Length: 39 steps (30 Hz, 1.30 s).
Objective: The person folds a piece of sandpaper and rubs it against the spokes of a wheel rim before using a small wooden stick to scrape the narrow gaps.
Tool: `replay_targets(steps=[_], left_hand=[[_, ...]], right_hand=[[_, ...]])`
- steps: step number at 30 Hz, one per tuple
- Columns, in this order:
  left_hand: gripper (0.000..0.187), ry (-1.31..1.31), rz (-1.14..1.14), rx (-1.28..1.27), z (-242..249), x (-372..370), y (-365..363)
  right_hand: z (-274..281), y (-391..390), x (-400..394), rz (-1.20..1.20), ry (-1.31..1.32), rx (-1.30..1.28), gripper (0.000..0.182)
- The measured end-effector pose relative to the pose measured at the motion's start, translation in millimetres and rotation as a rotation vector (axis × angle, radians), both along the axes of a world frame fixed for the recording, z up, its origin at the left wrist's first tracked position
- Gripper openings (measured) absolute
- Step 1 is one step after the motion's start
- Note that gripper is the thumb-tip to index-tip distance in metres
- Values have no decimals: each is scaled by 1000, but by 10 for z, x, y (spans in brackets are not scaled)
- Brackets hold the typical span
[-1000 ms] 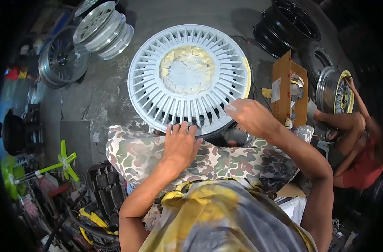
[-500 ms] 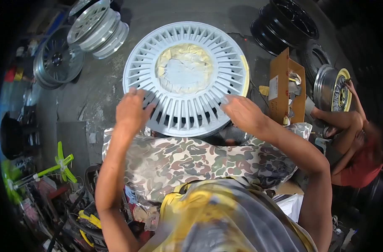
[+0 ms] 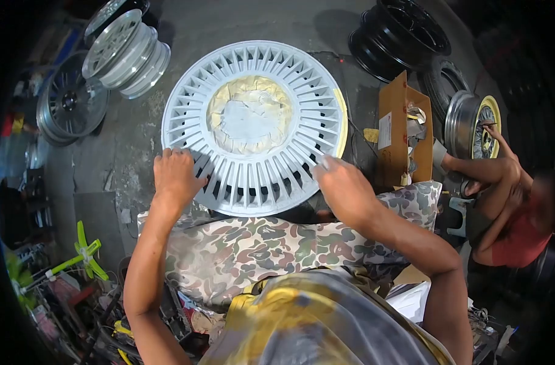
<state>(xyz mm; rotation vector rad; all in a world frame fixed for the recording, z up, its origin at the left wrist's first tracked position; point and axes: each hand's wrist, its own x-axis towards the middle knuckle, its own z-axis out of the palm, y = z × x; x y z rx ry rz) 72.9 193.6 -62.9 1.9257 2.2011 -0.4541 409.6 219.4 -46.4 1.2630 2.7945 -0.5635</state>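
Note:
A pale grey-white wheel rim (image 3: pixel 244 204) with many thin radial spokes lies face up in front of me, its centre covered by masking tape and paper (image 3: pixel 248 118). A strip of its right edge is yellow. My left hand (image 3: pixel 175 176) grips the lower left edge, with the thumb over the spokes and the fingertips along the border. At the lower right spokes, my right hand (image 3: pixel 345 190) is closed, its fingers bent down against the wheel. What lies under those fingertips, if anything, is hidden. My legs in camouflage trousers (image 3: pixel 247 249) are just below the rim.
A cardboard box (image 3: pixel 392 131) with scraps stands to the right. Beyond it a seated person (image 3: pixel 521 237) touches a yellow-lipped rim (image 3: pixel 493 103). Black rims (image 3: pixel 393 42) stand at the back right, silver rims (image 3: pixel 128 55) at the back left. Tools and a green fan-like part (image 3: pixel 89 248) clutter the lower left.
The view has shifted, so the rim appears slightly lower and further left. My right hand has slid a little outward along the spokes. The left hand stays at the rim's lower left.

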Motion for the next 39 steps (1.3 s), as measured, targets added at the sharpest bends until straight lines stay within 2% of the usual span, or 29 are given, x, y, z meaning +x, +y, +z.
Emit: replay_targets(steps=[3, 8, 11, 13, 15, 17, 18, 20, 22, 26, 28, 29, 30, 32, 33, 35, 36, 37, 38, 39], left_hand=[[54, 24, -40, 30, -40, 22, 31], [50, -27, 17, 33, -7, 62, 2], [49, -44, 37, 85, -20, 66, -16], [58, 2, 35, 109, -61, 51, -37], [59, 9, 43, 91, -42, 51, -38], [59, 4, 64, 75, -17, 64, -12], [56, 15, 59, 65, 9, 62, -9], [54, 27, 50, 51, 47, 67, 6], [53, 56, 49, -19, 82, 70, 58], [48, 42, 19, -3, 97, 51, 43], [40, -174, -60, 394, 80, 70, -13], [40, -173, -65, 391, 113, 135, -35], [36, -385, -98, 377, 197, 284, -40], [29, -725, -239, 295, 263, 573, -45], [29, -768, -366, 337, 264, 728, -66], [27, -733, -587, 262, 167, 994, -67], [27, -732, -586, 266, 137, 1099, -35], [26, -658, -695, 261, 76, 1184, 17], [25, -585, -806, 249, 11, 1248, 50], [25, -586, -809, 249, -55, 1296, 89]], right_hand=[[-119, -16, -55, 38, -6, 37, 13], [141, 10, -17, 70, -18, 11, 13], [-144, 1, -19, 91, 19, 64, 13], [-220, 164, 10, 85, 90, 5, 13], [-158, 212, 71, 76, 155, -71, 14], [118, 287, 161, -267, 496, -225, 13], [127, 335, 255, -328, 475, -110, 15], [237, 415, 383, -461, 457, -107, 18], [304, 424, 439, -409, 427, -101, 17], [343, 365, 384, -288, 392, -89, 16], [378, 349, 357, -275, 402, -94, 14], [385, 336, 345, -261, 412, -99, 12], [367, 320, 322, -266, 414, -99, 12], [265, 286, 299, -279, 358, -273, 8], [13, 295, 334, -141, 342, -139, 10], [-234, 351, 260, -85, 324, -68, 14], [-334, 360, 235, -24, 307, 2, 19], [-388, 353, 230, 83, 432, 248, 21], [-364, 377, 258, 81, 432, 246, 21], [-224, 467, 235, 71, 327, 53, 19]])
